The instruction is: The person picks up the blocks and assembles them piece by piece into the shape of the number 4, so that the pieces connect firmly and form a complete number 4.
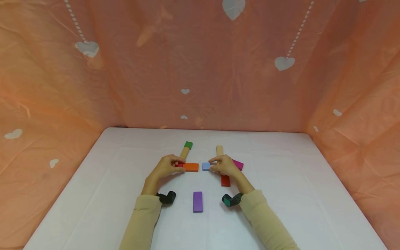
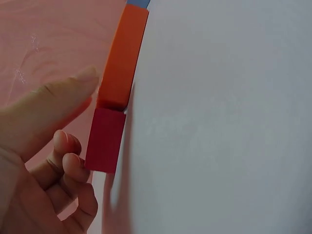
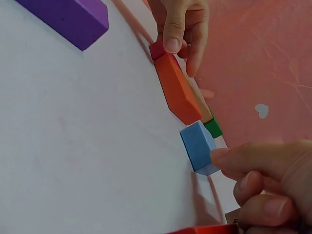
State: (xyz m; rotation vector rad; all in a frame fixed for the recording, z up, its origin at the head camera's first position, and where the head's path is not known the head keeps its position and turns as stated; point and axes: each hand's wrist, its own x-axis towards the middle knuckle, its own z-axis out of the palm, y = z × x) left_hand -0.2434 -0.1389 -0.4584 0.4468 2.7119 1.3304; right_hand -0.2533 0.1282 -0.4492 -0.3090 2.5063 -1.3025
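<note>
At the left of the row, my left hand pinches a crimson block between thumb and fingers. An orange block lies end to end with it, pointing right. My right hand holds a light blue block by its edge with the fingertips, just past the orange block's right end. In the head view a small gap shows between orange and blue. Behind the left hand, a plain wooden block slants away to a green block.
Under and around the right hand lie a red block, a magenta block and another plain wooden block. Nearer the person, a purple block lies between the forearms. Orange cloth hangs behind the white table.
</note>
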